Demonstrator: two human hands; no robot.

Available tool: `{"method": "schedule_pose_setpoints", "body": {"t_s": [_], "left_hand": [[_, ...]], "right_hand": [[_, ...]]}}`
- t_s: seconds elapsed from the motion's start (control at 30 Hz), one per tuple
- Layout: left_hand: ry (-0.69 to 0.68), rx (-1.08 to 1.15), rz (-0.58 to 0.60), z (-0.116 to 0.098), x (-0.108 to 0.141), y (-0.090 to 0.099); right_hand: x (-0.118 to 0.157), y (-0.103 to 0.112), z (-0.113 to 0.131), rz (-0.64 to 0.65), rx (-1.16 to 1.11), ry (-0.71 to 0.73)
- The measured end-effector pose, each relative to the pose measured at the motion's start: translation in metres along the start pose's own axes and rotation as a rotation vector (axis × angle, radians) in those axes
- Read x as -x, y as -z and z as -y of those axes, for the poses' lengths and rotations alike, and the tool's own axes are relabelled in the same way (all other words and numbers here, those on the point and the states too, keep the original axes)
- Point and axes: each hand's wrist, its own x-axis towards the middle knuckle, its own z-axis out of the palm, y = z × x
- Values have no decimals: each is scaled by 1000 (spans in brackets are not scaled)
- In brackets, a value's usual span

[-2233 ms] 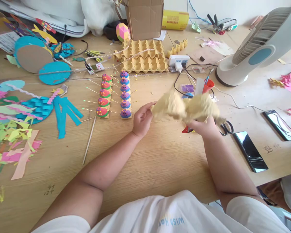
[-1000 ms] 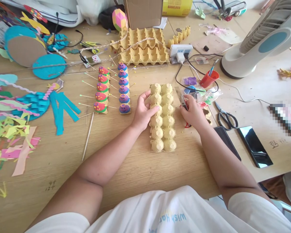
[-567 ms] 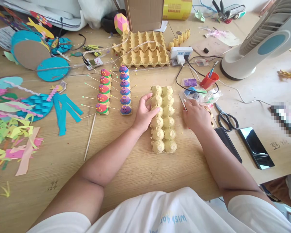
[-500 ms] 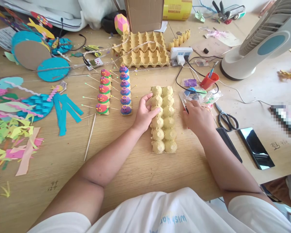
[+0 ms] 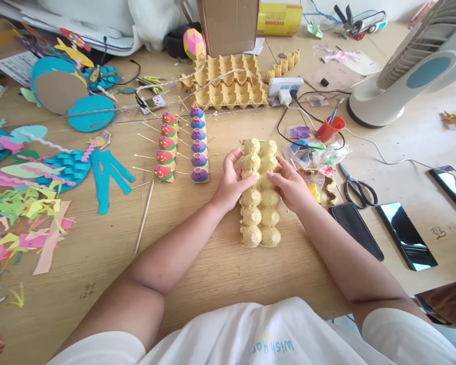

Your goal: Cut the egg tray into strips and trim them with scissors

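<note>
The yellow egg-carton piece [image 5: 260, 223], with two rows of six bumps facing up, is between the two hands, in front of the person's chest. The left hand [image 5: 231, 183] is closed on its left edge and the right hand [image 5: 292, 186] on its right edge, both around the upper half. Each thumb lies on top of the bumps; the thumb tips are near each other but do not touch. Whether the piece rests on the table or is slightly lifted, I cannot tell.

On the wooden table [image 5: 213, 268], to the left, stand a red-and-green painted strip [image 5: 166, 144] and a purple-and-blue painted strip [image 5: 198, 146], side by side, with pins sticking out. A thin wooden stick [image 5: 144, 217] lies nearer to the person. Farther left are turquoise paper strips [image 5: 109, 177] and many paper scraps [image 5: 26, 215]. Behind are egg trays [image 5: 230, 94], in front of a cardboard box [image 5: 228, 28]. On the right are a red cup [image 5: 330, 130], black-handled scissors [image 5: 360, 192], three dark phones [image 5: 406, 235] and a white fan [image 5: 406, 76].

Half a second ago, the right hand was lying on the table, apart from the egg-carton piece; now it holds it too. The left hand was already at the left edge and remains there. Where the right hand lay, a brown carton scrap [image 5: 330, 191] is now better seen.
</note>
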Motion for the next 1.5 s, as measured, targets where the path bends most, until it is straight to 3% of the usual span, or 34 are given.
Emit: {"method": "schedule_pose_setpoints", "body": {"t_s": [0.1, 0.2, 0.3, 0.57, 0.9, 1.1, 1.33, 1.5], "left_hand": [[137, 117, -4, -5, 2, -3], [329, 241, 21, -18, 4, -7], [378, 284, 82, -28, 5, -11], [285, 225, 69, -26, 6, -11], [271, 82, 158, -21, 6, -4], [275, 72, 143, -21, 6, -4], [189, 18, 122, -24, 5, -4], [234, 30, 114, -24, 2, -3]], "right_hand": [[0, 0, 2, -87, -197, -36], [0, -3, 3, -111, -239, 46], [1, -6, 3, -97, -247, 104], [3, -4, 3, 82, -438, -171], [4, -5, 0, 51, -394, -61], [3, -5, -1, 17, -341, -41], [3, -6, -2, 19, -281, -18], [1, -9, -5, 3, -316, 38]]}}
